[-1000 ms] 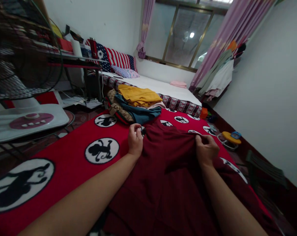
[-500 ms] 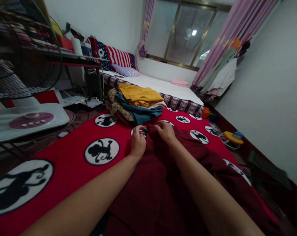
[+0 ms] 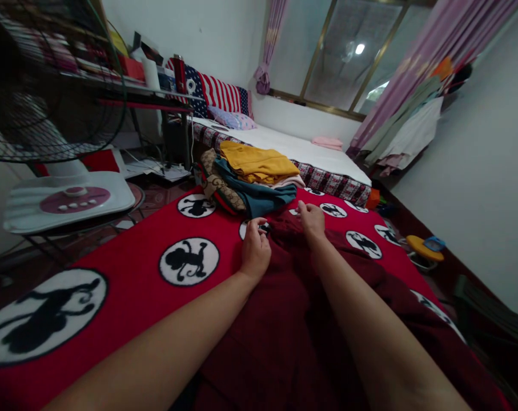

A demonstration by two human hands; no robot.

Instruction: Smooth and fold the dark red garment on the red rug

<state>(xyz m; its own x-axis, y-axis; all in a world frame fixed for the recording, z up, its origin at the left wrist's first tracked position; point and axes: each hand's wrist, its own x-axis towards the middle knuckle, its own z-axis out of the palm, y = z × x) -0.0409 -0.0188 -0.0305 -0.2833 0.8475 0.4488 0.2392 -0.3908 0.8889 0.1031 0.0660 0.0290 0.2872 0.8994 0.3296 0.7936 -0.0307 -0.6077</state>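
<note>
A dark red garment [image 3: 284,319] lies spread over a red blanket with black-and-white monkey circles [image 3: 125,268]. My left hand [image 3: 255,250] pinches the garment's far left edge, fingers closed on the cloth. My right hand [image 3: 312,219] rests at the garment's far edge a little to the right, fingers curled onto the fabric. Just beyond both hands sits a pile of folded clothes [image 3: 252,180], yellow on top, teal and patterned pieces under it.
A standing fan [image 3: 48,97] with a white base [image 3: 70,200] is at the left. A desk with clutter [image 3: 147,91] stands behind it. A mattress [image 3: 293,151] lies under the window. Clothes hang at the right wall [image 3: 408,131]; small toys [image 3: 421,248] lie on the floor.
My right hand let go of the garment's right part and moved left and forward to the far edge, close to my left hand. The view shifted slightly.
</note>
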